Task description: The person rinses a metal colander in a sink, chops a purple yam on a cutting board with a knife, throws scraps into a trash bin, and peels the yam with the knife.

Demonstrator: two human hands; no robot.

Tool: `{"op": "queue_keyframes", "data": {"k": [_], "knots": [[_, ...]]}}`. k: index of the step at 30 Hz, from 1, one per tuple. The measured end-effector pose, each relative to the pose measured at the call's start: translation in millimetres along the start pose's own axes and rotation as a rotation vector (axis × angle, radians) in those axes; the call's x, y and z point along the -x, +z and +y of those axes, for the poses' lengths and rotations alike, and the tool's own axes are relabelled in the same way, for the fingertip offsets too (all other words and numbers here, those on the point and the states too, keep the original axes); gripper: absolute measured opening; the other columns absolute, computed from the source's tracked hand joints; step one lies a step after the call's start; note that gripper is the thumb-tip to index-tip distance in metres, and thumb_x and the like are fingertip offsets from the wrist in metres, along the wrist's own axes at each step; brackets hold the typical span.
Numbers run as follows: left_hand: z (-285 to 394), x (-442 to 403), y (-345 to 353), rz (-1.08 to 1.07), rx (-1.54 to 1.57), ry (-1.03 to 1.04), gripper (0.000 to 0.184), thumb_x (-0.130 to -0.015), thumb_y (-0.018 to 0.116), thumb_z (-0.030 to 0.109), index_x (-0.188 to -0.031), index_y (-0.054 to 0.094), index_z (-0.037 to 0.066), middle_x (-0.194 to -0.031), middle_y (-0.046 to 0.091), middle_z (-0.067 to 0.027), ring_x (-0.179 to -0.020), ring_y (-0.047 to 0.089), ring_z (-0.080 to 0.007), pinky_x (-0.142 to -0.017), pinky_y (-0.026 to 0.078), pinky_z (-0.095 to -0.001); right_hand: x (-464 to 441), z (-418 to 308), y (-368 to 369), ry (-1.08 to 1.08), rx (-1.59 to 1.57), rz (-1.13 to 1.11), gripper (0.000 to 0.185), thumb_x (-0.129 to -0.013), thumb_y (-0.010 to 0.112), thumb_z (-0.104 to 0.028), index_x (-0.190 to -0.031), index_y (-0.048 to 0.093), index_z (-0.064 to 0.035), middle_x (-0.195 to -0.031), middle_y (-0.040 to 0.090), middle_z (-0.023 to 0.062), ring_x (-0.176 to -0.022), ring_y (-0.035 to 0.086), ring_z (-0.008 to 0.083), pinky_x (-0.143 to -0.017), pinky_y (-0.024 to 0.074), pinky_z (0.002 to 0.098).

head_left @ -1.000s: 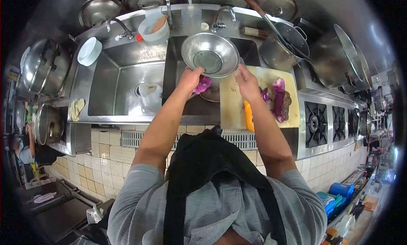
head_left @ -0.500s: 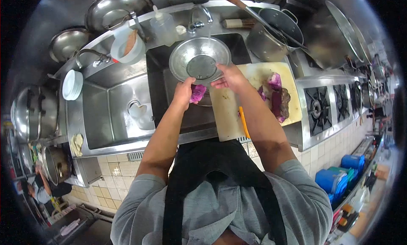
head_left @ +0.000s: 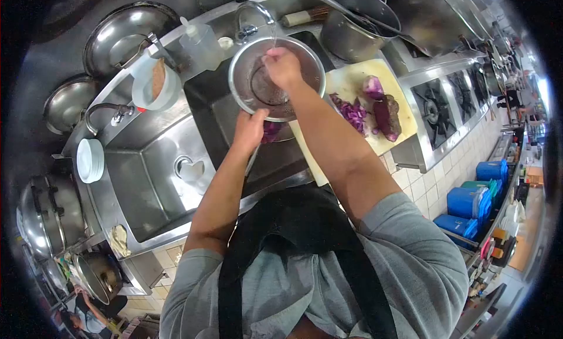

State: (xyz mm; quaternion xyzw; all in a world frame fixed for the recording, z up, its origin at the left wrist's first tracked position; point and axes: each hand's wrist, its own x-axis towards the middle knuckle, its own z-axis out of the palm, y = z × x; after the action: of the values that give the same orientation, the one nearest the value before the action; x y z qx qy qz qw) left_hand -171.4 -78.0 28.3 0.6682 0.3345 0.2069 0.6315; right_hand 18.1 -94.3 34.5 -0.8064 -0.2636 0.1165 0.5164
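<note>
A round metal colander (head_left: 237,84) is held over the right sink basin, beneath the faucet (head_left: 252,10), from which a thin stream runs. My left hand (head_left: 251,129) grips its near rim, thumb on top. My right hand (head_left: 282,68) is inside the bowl with its fingers curled together; whether they hold anything is hidden. Part of a purple piece (head_left: 271,132) shows in the basin below the colander. On the cutting board (head_left: 404,104) to the right lie chopped purple pieces (head_left: 353,115) and a large purple root with brown skin (head_left: 387,117).
A left basin (head_left: 149,180), stacked white dishes (head_left: 90,160), a white container (head_left: 167,90) and a squeeze bottle (head_left: 200,46) are at left. A tall pot (head_left: 352,40) with a long utensil stands behind the board. Stove burners (head_left: 433,110) are at right. Another person (head_left: 88,315) is at lower left.
My right hand has left the colander's near rim and moved inside the bowl. My left hand still holds the rim. The view has turned, and more chopped purple pieces show on the board.
</note>
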Motion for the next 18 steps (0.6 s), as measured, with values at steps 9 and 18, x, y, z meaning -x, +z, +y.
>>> {"op": "queue_keyframes", "data": {"k": [9,18], "knots": [[-15.3,-41.6,-35.0,0.020,0.144,-0.248,0.052,-0.080,0.061,0.024,-0.121,0.057,-0.008,-0.118,0.063,-0.0178,-0.109,0.058,-0.0261,-0.096,0.042,-0.0360,50.3,-18.4,-34.2,-0.576,0.840,-0.084,0.044,-0.084,0.071,-0.031,-0.121,0.062,-0.0086,-0.134,0.056,0.0178,-0.117,0.056,0.0374,-0.098,0.0431,0.0498],[-57.5,-58.9,-18.5,-0.119,0.559,-0.315,0.046,-0.080,0.067,0.027,-0.110,0.060,-0.008,-0.108,0.064,-0.0142,-0.100,0.059,-0.0224,-0.090,0.044,-0.0341,65.7,-22.1,-74.5,0.489,-0.544,-0.341,0.039,-0.087,0.062,-0.011,-0.123,0.051,0.0018,-0.088,0.067,0.0185,-0.067,0.068,0.0261,-0.051,0.0564,0.0361]]}}
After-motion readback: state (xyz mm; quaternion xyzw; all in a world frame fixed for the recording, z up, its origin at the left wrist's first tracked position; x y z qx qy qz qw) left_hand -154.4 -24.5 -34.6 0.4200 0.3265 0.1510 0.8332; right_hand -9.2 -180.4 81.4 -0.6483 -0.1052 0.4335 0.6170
